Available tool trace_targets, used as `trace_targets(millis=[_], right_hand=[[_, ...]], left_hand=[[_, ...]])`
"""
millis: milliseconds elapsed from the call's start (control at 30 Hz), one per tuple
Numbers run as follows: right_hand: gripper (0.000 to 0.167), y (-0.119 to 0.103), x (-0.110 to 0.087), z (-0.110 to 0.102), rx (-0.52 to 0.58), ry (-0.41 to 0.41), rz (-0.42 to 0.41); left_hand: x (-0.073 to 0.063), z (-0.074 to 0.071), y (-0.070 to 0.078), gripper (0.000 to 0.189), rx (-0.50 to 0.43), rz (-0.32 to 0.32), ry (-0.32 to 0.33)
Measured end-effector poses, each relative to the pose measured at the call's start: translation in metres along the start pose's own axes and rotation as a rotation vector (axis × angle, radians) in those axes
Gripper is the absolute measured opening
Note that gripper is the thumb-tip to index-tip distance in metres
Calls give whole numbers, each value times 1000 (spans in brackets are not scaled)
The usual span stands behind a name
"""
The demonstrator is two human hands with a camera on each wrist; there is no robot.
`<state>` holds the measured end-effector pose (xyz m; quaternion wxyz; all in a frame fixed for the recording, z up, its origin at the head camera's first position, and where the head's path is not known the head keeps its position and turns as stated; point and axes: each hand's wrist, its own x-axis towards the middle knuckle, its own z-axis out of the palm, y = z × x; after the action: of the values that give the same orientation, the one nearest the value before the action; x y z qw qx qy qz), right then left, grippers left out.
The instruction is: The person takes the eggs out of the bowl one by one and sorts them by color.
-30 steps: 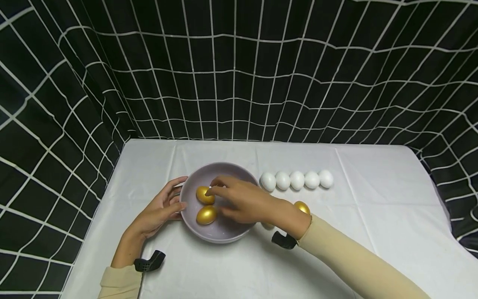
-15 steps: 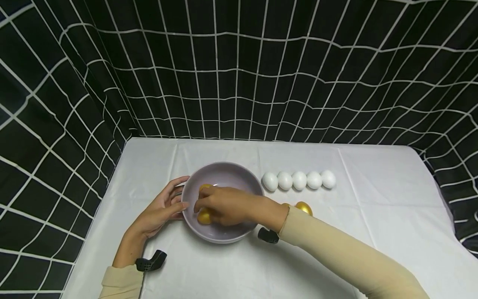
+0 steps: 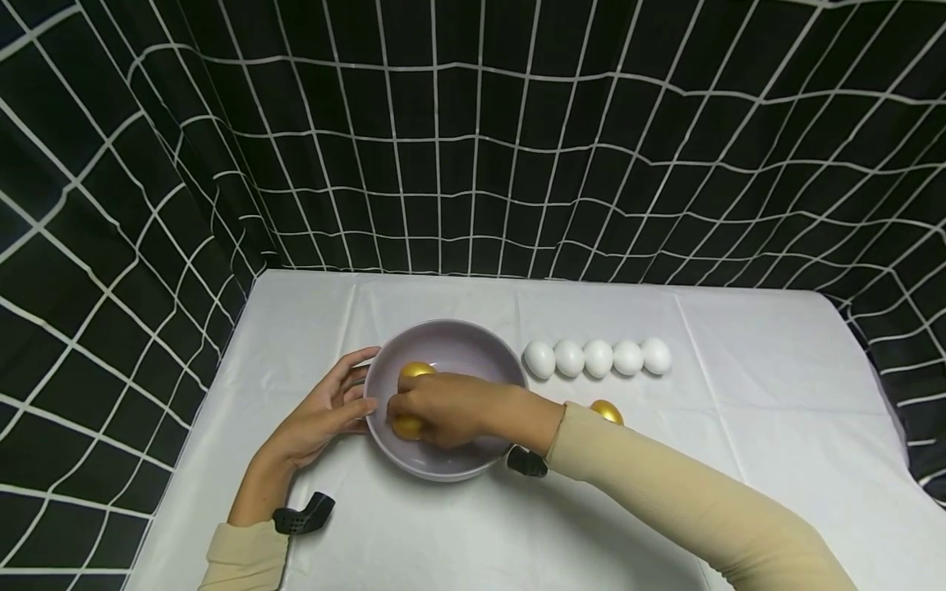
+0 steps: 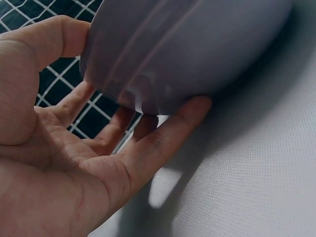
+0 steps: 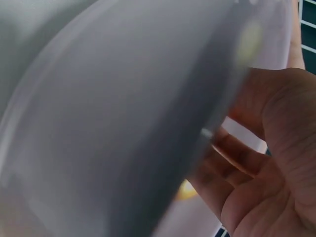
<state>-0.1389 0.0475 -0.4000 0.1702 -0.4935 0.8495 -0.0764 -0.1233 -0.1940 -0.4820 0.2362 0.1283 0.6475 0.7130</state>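
A mauve bowl [image 3: 473,345] stands on the white-covered table. My left hand [image 3: 318,419] holds its left side, thumb at the rim and fingers against the outer wall, as the left wrist view shows. Inside the bowl is my right hand [image 3: 447,408], its fingers curled down around a golden egg [image 3: 407,427]. A second golden egg [image 3: 417,368] lies just behind that hand, partly covered by it. In the right wrist view the bowl's wall [image 5: 98,123] hides the fingertips.
Several white eggs [image 3: 598,359] lie in a row to the right of the bowl. Another golden egg [image 3: 607,411] is on the table, partly behind the right forearm. Dark cloth with a white grid [image 3: 473,164] encloses the table's back and sides.
My right hand has reached further left and down into the bowl, and its fingers have closed around the nearer golden egg. The left hand keeps its place at the bowl.
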Motion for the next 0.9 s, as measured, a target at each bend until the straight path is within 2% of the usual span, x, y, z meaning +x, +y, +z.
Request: trace_targets(millis=[267,600,767,900], right_hand=[[34,6,-14,-4,51,54,4],[42,14,-37,-12,131,203,-17],[43,20,-51,-9,228,307,36],[43,22,-66,-2,418,406,67]], left_hand=[[1,1,0,77,1,6,-8],[1,1,1,77,-14,6,2],[2,2,0,77,-13,6,2],[2,1,-1,77,-14,6,5]])
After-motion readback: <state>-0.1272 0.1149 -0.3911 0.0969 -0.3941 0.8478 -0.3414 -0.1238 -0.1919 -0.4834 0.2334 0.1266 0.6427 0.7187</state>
